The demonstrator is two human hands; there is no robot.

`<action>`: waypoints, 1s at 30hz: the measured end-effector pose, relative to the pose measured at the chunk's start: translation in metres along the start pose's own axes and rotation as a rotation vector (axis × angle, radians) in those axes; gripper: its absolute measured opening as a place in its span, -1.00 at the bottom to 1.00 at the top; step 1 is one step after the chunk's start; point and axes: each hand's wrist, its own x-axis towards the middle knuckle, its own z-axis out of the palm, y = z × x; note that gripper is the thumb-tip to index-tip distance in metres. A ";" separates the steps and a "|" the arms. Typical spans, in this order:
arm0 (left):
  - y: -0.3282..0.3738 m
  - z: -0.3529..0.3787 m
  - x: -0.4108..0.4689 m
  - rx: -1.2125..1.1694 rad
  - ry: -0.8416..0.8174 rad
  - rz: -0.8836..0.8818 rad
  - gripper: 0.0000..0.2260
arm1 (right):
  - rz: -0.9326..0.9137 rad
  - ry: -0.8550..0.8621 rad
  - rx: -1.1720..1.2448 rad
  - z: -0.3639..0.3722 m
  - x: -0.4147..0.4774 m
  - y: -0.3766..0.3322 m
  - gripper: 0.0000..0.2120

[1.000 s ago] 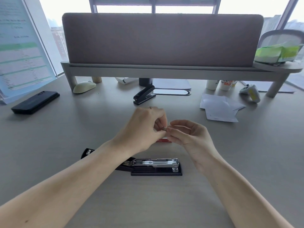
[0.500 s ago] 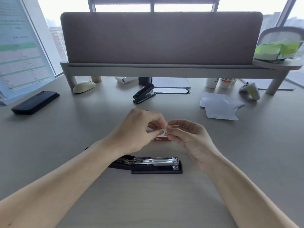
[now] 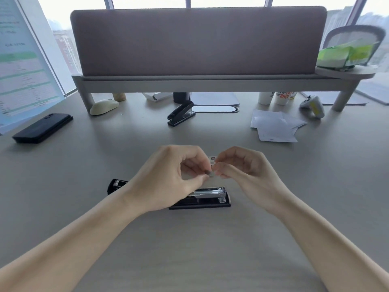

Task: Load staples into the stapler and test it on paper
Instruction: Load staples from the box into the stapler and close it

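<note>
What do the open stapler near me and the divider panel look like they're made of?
Open stapler: dull black base, probably plastic; its staple channel glints silver, likely bare metal. Divider panel: matte grey-brown with rounded corners, seemingly fabric-covered.

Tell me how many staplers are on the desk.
2. The open stapler lies flat at the near middle of the desk; the closed stapler stands farther back, before the shelf. None seems hidden.
</note>
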 end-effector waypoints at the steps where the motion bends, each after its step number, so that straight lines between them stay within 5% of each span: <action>1: 0.000 0.002 -0.003 0.013 -0.011 -0.006 -0.86 | -0.008 -0.024 -0.027 -0.004 -0.006 0.001 -0.97; 8: 0.003 0.008 -0.014 0.081 -0.032 -0.057 -0.86 | -0.067 -0.082 -0.114 -0.008 -0.029 0.010 -0.74; 30: 0.016 0.005 -0.009 0.214 -0.084 -0.104 -0.88 | -0.023 -0.085 -0.234 -0.006 -0.025 0.018 -0.81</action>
